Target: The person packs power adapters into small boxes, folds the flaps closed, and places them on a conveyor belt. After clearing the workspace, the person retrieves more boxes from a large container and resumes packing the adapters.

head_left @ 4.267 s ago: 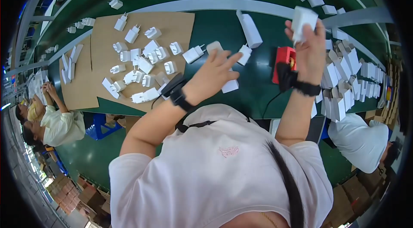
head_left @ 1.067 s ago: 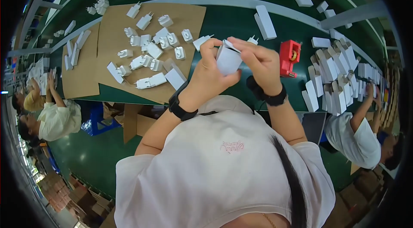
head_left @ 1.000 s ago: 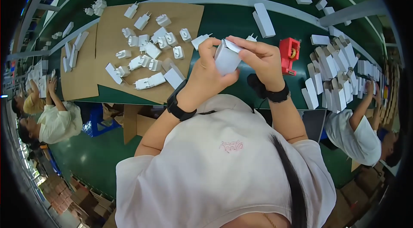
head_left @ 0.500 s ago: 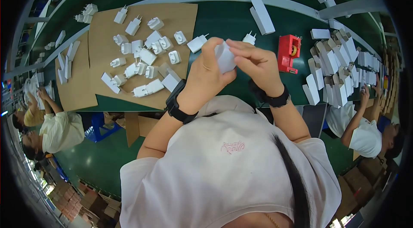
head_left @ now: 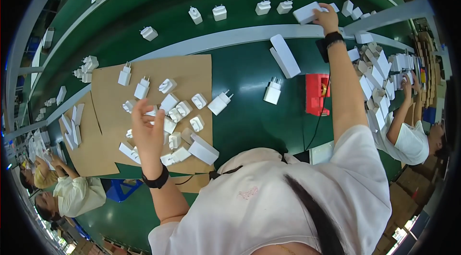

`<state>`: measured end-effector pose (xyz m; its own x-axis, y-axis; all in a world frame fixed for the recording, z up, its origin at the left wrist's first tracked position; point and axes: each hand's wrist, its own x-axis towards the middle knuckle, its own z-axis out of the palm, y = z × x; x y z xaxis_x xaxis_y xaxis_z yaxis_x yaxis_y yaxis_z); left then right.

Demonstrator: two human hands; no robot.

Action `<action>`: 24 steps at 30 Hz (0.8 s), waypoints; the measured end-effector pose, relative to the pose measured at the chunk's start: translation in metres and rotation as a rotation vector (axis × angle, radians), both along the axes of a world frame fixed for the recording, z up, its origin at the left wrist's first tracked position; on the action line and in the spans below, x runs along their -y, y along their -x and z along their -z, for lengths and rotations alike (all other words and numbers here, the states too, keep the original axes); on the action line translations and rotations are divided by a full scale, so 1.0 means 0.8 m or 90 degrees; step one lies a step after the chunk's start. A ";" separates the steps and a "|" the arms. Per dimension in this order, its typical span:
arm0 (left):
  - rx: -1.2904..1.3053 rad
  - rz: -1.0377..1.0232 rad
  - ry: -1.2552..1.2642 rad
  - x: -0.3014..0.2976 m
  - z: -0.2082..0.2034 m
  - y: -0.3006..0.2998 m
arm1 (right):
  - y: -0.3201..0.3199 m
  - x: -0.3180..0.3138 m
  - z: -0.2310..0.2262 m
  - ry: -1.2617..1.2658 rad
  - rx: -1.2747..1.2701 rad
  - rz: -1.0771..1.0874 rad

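Observation:
My right hand (head_left: 328, 18) is stretched out to the far right and grips a small white box (head_left: 306, 13) at the raised green ledge behind the bench. On the left, my left hand (head_left: 149, 135) hovers over several white plug adapters (head_left: 169, 102) on the cardboard sheet (head_left: 108, 87). Its fingers are apart, slightly curled, and nothing shows between them; it hides some adapters beneath. Near the sheet's right edge lies a two-pin adapter (head_left: 220, 103), and another adapter (head_left: 272, 90) lies on the green table. A white carton (head_left: 203, 149) rests at the sheet's near right corner.
A long white carton (head_left: 285, 57) and a red tape dispenser (head_left: 314, 94) lie on the table. Open white boxes (head_left: 377, 79) are heaped at the right. More adapters (head_left: 219, 13) stand along the ledge. Co-workers sit at the left and right (head_left: 408, 135).
My hands, together on a white box before, have parted. The right carried a white box to the far right ledge; the left moved left over the adapters. The view has shifted.

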<state>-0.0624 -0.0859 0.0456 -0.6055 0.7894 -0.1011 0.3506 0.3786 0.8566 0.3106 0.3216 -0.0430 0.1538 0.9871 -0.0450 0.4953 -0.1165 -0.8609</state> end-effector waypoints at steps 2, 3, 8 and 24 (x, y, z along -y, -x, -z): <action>0.044 0.065 0.059 -0.021 0.003 -0.014 | -0.021 -0.045 0.025 -0.207 0.350 0.013; 0.114 0.102 0.060 -0.037 0.008 -0.039 | -0.004 -0.053 0.031 -0.386 0.427 -0.078; -0.151 0.402 0.023 -0.115 0.089 -0.183 | 0.112 -0.028 0.034 -0.494 0.767 -0.385; 0.125 0.154 0.099 -0.275 0.155 -0.300 | 0.045 0.226 -0.208 -0.196 -0.205 -0.211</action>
